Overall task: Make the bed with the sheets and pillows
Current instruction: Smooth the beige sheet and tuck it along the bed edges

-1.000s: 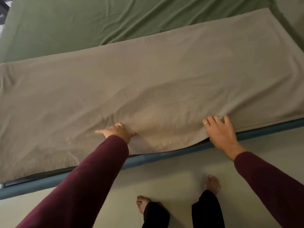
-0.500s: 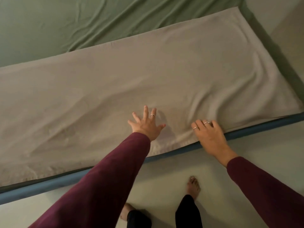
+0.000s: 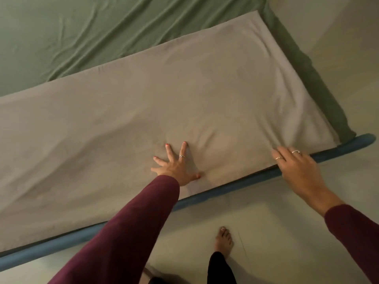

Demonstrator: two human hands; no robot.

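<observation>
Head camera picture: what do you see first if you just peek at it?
Two hands on a big grey sheet folded across the bed. The left hand presses flat in the middle, fingers spread; the right hand rests at the near edge by the blue frame. Green sheet lies behind.

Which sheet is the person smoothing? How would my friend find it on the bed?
Start at the bed, with its blue edge along the near side. The grey sheet lies in a long strip by that edge, under the flat left hand and the right hand. The green sheet beyond it is darker, more creased and untouched.
</observation>
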